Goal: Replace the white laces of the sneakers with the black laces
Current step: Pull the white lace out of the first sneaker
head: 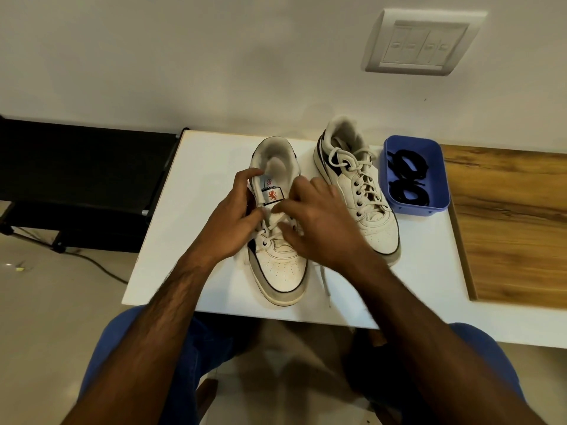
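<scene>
Two white sneakers stand on a white table (pixel 190 210). The left sneaker (pixel 280 268) points its toe toward me, and its white lace (pixel 268 228) is partly loosened; a loose lace end (pixel 324 279) trails on the table to its right. My left hand (pixel 228 220) grips the sneaker's left side at the tongue, with its thumb pressing the lace. My right hand (pixel 319 222) pinches the white lace over the eyelets. The right sneaker (pixel 362 197) is still fully laced in white. Black laces (pixel 406 179) lie coiled in a blue tray (pixel 412 207) at the right.
A wooden board (pixel 509 222) covers the table's right part, next to the tray. A dark bench (pixel 82 179) stands to the left with a cable on the floor. The wall behind carries a switch plate (pixel 425 41). My knees in blue trousers are under the table's front edge.
</scene>
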### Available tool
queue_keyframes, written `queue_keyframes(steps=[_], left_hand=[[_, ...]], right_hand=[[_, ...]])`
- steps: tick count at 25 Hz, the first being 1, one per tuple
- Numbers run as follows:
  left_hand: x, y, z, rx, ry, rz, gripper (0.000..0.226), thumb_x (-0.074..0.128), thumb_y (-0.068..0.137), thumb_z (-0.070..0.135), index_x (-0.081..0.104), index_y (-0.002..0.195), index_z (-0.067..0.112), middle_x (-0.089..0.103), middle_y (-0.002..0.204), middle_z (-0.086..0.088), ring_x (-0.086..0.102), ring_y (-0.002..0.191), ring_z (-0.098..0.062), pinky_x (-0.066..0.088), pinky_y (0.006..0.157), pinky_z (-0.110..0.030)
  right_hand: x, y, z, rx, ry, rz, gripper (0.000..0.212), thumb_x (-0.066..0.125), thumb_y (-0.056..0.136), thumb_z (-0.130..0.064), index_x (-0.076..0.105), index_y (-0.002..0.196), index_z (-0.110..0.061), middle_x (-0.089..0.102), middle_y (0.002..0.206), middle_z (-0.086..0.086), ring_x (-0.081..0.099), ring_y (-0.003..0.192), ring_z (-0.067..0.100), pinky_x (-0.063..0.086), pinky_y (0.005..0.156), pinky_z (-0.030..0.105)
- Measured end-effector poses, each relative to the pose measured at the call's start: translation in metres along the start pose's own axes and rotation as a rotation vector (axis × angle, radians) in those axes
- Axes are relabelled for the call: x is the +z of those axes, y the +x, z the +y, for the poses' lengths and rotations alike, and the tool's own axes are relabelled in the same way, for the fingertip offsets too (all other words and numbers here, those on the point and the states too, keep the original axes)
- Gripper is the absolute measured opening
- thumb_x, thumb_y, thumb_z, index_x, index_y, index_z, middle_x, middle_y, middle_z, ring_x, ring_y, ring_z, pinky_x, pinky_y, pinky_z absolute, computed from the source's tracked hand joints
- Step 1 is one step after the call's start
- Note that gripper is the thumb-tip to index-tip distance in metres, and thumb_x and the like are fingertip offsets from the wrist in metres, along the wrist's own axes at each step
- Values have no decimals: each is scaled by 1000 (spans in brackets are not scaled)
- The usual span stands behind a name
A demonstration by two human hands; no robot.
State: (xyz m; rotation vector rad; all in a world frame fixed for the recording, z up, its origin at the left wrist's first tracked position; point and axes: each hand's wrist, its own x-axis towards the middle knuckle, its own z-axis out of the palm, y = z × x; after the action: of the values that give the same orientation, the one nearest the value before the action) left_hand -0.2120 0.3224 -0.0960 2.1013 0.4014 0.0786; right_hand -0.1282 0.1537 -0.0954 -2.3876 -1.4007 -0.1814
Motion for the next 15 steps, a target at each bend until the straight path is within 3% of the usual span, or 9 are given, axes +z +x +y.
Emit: queue_keyframes(steps=[4, 9, 11, 15], left_hand=[[-1, 0, 0, -7, -15, -3, 55, 56, 102, 15, 29, 145, 37, 58, 89, 22, 65, 77, 1, 47, 66, -10], [-2, 1, -2, -6, -17, -20, 56, 55, 101, 11, 29, 143, 37, 58, 91, 24, 64, 77, 1, 49, 73, -20], [-2, 1, -4, 2, -16, -21, 57, 54, 100, 11, 30, 142, 39, 58, 89, 25, 64, 77, -2, 50, 75, -26], [-2, 0, -2, -5, -47, -13, 56, 56, 100, 14, 30, 143, 39, 59, 89, 26, 65, 80, -5, 50, 76, -24]], right_hand=[[13, 5, -13, -63, -51, -24, 12, 67, 88, -27, 73, 93, -18, 52, 98, 4, 48, 91, 24, 39, 74, 40], [-15, 0, 20, 162, 30, 185, 13, 69, 83, -30, 67, 85, -17, 42, 92, -2, 42, 88, 18, 38, 77, 37], [-23, -4, 29, 216, 28, 222, 15, 66, 84, -31, 69, 89, -17, 46, 93, 1, 45, 91, 20, 39, 77, 39], [-8, -1, 8, 27, -28, 70, 29, 73, 82, -28, 73, 110, -21, 49, 100, 3, 44, 94, 23, 39, 77, 40]])
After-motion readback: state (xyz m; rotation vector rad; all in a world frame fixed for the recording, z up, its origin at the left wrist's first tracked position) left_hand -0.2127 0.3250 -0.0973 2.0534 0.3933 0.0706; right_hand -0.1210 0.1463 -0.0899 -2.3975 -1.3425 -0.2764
